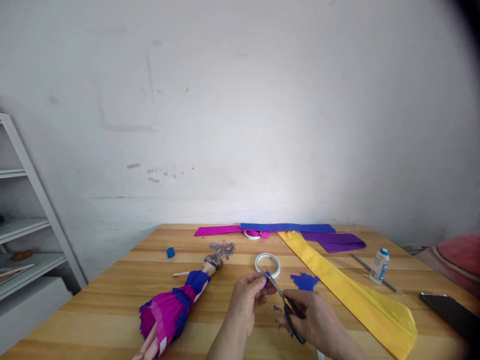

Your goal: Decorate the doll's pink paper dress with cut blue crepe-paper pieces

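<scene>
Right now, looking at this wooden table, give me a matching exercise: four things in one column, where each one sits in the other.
Things:
1. black-handled scissors
2. doll in a pink and blue paper dress
3. small white glue bottle with a blue cap
4. long yellow paper strip

Places:
A. standing far right
B. lying left of the hands
C. in the right hand
D. running diagonally, right of the hands

Pairs: 1-C, 2-B, 3-A, 4-D

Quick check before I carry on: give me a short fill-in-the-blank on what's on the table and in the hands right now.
1. The right hand holds black-handled ____.
2. The left hand pinches a small piece of ____ paper.
3. The doll lies on the wooden table in a blue and ____ dress.
4. The long paper strip beside the hands is ____.

Missing words: scissors; blue; magenta; yellow
</scene>
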Demonstrator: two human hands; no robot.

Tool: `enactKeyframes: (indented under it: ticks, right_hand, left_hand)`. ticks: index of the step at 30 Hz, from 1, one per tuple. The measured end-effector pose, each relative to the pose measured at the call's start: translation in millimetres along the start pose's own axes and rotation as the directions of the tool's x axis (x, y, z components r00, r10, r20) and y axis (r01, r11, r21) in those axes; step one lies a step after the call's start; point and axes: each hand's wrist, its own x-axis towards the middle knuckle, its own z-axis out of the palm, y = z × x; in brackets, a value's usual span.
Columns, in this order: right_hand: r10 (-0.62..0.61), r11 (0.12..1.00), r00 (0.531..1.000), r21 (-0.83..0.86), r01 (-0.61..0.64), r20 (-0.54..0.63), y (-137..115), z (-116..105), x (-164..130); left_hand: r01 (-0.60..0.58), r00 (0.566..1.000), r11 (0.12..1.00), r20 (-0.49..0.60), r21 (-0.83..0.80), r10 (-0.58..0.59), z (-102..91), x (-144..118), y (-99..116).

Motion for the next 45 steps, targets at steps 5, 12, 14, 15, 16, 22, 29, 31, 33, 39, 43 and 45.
enactKeyframes:
  ticks: [5, 12, 14, 15, 16, 22, 29, 31, 33, 39, 43, 45]
  right_hand:
    - [-0.020, 0.999, 1.000, 0.034, 0.020, -0.008, 7, 3, 1]
    - [-0.010, 0.989, 1.000, 0.149, 0.007, 0.021, 8, 3, 2]
    - [-0.011, 0.984, 0.999, 0.179, 0.006, 0.030, 7, 3, 2]
    - [-0.010, 0.981, 0.999, 0.195, 0.002, 0.040, 6, 3, 2]
    - [-0.009, 0.977, 0.999, 0.211, -0.002, 0.050, 6, 3, 2]
    - [0.017, 0.944, 0.999, 0.327, -0.032, 0.046, 10, 3, 3]
    - [0.080, 0.848, 0.994, 0.529, -0.029, -0.073, 10, -7, 4]
    - [0.107, 0.836, 0.990, 0.547, -0.038, -0.094, 10, -5, 5]
    - [0.104, 0.836, 0.988, 0.549, -0.026, -0.111, 10, -3, 6]
    - [0.060, 0.883, 0.991, 0.470, 0.002, -0.117, 6, -2, 6]
    - [0.056, 0.915, 0.992, 0.403, -0.005, -0.114, 3, -4, 5]
    - [0.056, 0.929, 0.990, 0.369, -0.006, -0.126, 3, -4, 5]
  left_hand:
    - [-0.006, 0.998, 0.999, 0.055, 0.046, 0.004, -3.2, 0, 0]
    - [0.007, 0.996, 0.998, 0.090, 0.063, -0.012, -4.6, 1, 0]
    - [0.011, 0.996, 0.999, 0.088, 0.044, -0.015, -4.4, 0, 0]
    - [0.013, 0.996, 0.999, 0.089, 0.037, -0.016, -4.3, 0, 0]
    - [0.015, 0.996, 0.999, 0.091, 0.032, -0.018, -4.2, 0, 0]
    - [0.009, 0.997, 0.998, 0.073, 0.063, -0.013, -4.3, -1, 0]
    - [-0.030, 0.991, 0.939, 0.133, 0.343, -0.017, 7.8, -11, 3]
    - [-0.043, 0.987, 0.915, 0.162, 0.401, -0.025, 12.9, -14, 1]
    - [-0.056, 0.983, 0.890, 0.182, 0.453, -0.031, 16.4, -15, -3]
    - [-0.149, 0.973, 0.809, 0.228, 0.569, 0.019, 17.3, -14, -13]
    - [-0.215, 0.966, 0.745, 0.248, 0.632, 0.069, 16.7, -15, -12]
    - [-0.235, 0.965, 0.721, 0.247, 0.652, 0.092, 16.8, -15, -12]
